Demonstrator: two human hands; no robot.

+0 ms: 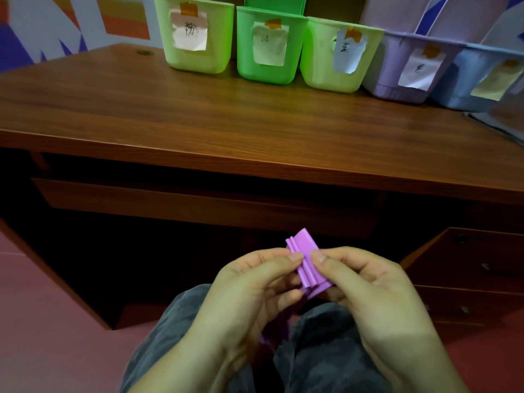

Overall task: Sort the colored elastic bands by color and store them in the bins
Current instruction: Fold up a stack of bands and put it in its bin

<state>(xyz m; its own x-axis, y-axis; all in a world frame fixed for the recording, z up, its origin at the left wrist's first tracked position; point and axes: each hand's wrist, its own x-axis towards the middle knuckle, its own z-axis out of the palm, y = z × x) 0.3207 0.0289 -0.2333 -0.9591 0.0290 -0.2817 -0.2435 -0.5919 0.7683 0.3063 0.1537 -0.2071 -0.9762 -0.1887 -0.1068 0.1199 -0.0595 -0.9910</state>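
A folded purple elastic band (307, 259) is held over my lap, below the desk's front edge. My left hand (249, 290) pinches its left side between thumb and fingers. My right hand (365, 287) pinches its right side the same way. A loose purple tail (276, 327) of the band hangs down between my knees. Along the back of the desk stand labelled bins: a light green bin (198, 35), a green bin (269, 46), another light green bin (337, 55), a purple bin (411, 66) and a blue bin (479, 78).
The wooden desk (226, 123) stretches across the view, with a keyboard shelf (198, 202) under it and a drawer unit (467, 268) at the right. A taller green container (275, 2) stands behind the bins. My grey-trousered knees fill the bottom.
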